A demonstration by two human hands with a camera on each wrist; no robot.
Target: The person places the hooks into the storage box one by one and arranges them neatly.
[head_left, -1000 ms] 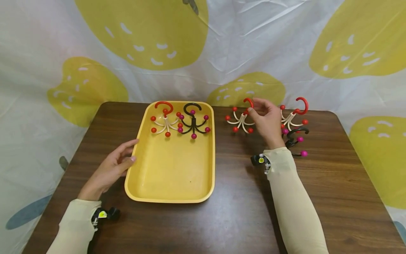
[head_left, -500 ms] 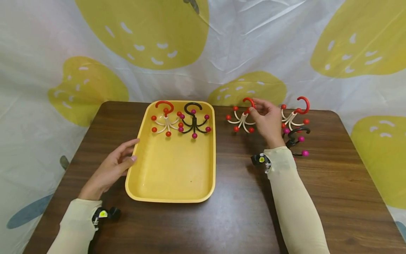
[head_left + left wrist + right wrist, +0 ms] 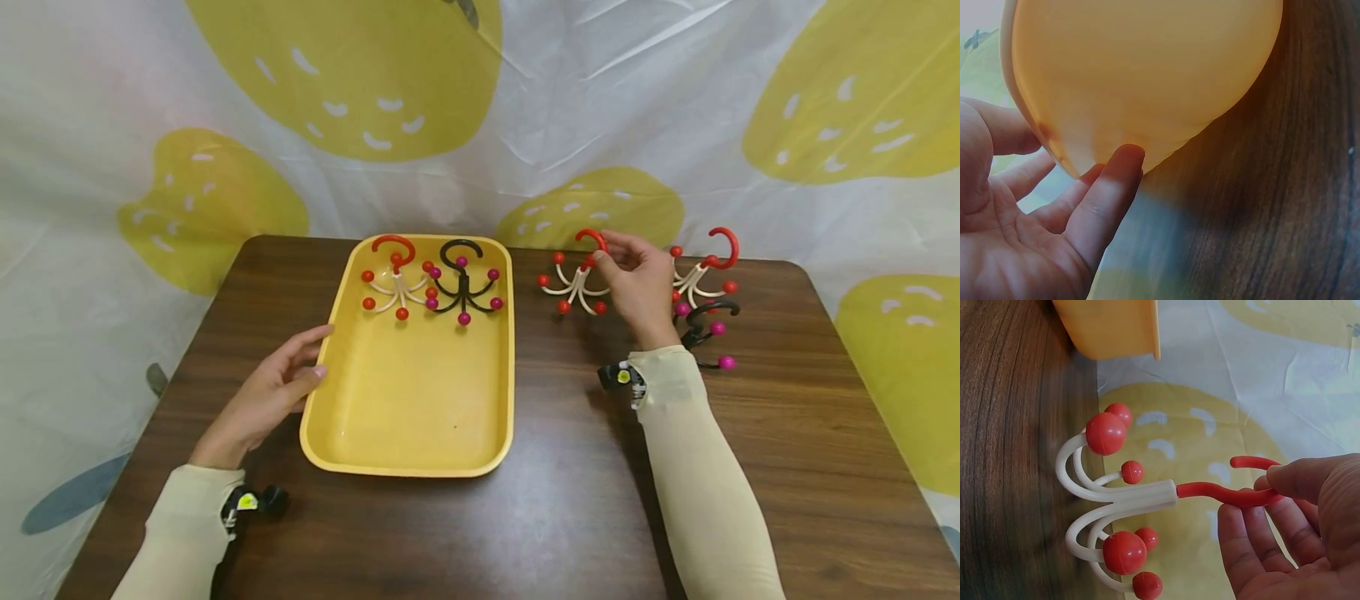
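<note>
My right hand (image 3: 639, 287) pinches the red hook of a white multi-arm hanger (image 3: 578, 282) with red ball tips. It stands upright on the table right of the yellow tray (image 3: 420, 408). In the right wrist view, thumb and fingers hold the hook of the hanger (image 3: 1147, 495), above its splayed arms. My left hand (image 3: 266, 392) touches the tray's left side with extended fingers; the left wrist view shows fingertips against the tray's outer wall (image 3: 1147, 75). Inside the tray's far end stand another white-and-red hanger (image 3: 397, 285) and a black hanger (image 3: 463, 290) with magenta tips.
Beyond my right hand are another white-and-red hanger (image 3: 700, 273) and a black hanger (image 3: 697, 321), both partly hidden by the hand and wrist. Everything sits on a brown wooden table (image 3: 570, 517). A lemon-patterned cloth (image 3: 600, 100) hangs behind the table's far edge.
The whole view shifts slightly as the head moves. Both hands keep their places, the right on the red hook and the left at the tray; the hangers have not visibly moved.
</note>
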